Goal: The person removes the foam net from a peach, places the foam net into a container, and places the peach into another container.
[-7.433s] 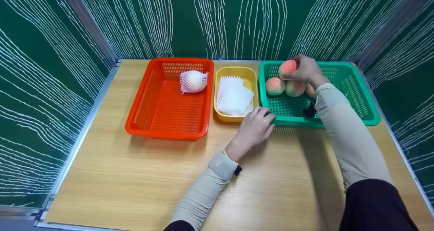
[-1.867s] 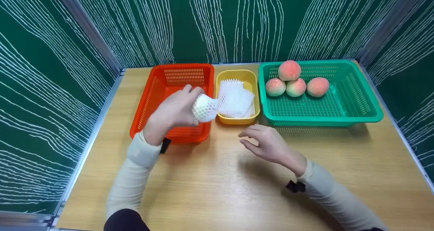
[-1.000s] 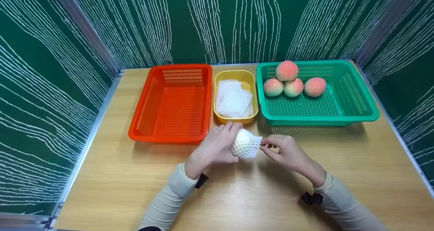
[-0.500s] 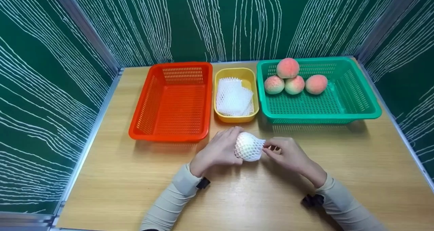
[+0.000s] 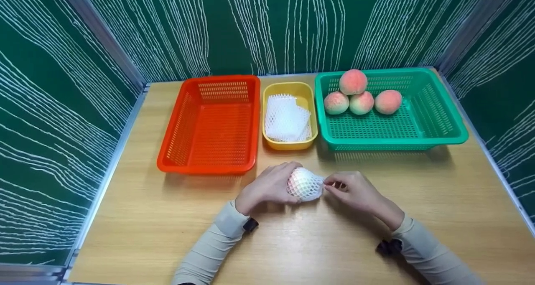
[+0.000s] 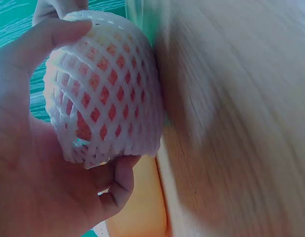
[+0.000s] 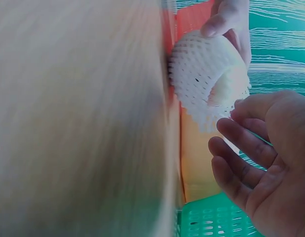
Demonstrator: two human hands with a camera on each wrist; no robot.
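A peach (image 5: 301,185) in a white foam net sleeve (image 5: 312,187) is low at the wooden table, between both hands. My left hand (image 5: 271,185) grips it from the left; in the left wrist view, thumb and fingers curl round the netted fruit, reddish skin showing through the mesh. On the other side, my right hand (image 5: 355,192) pinches the sleeve's right-hand edge between thumb and forefinger. The right wrist view shows the sleeve's open end (image 7: 222,94) facing the right hand (image 7: 276,148), pale peach visible inside, and its other fingers loosely bent.
Behind the hands stand a red basket (image 5: 209,169), a yellow tub (image 5: 290,145) with flat foam nets (image 5: 284,118), and a green basket (image 5: 393,142) holding several bare peaches (image 5: 353,82). Green panels with white lines enclose the table's back and sides.
The netted peach, earlier in the red basket, was lifted out by my left hand and carried right to the table's middle. My right hand released a peach in the green basket, then took the sleeve's edge.
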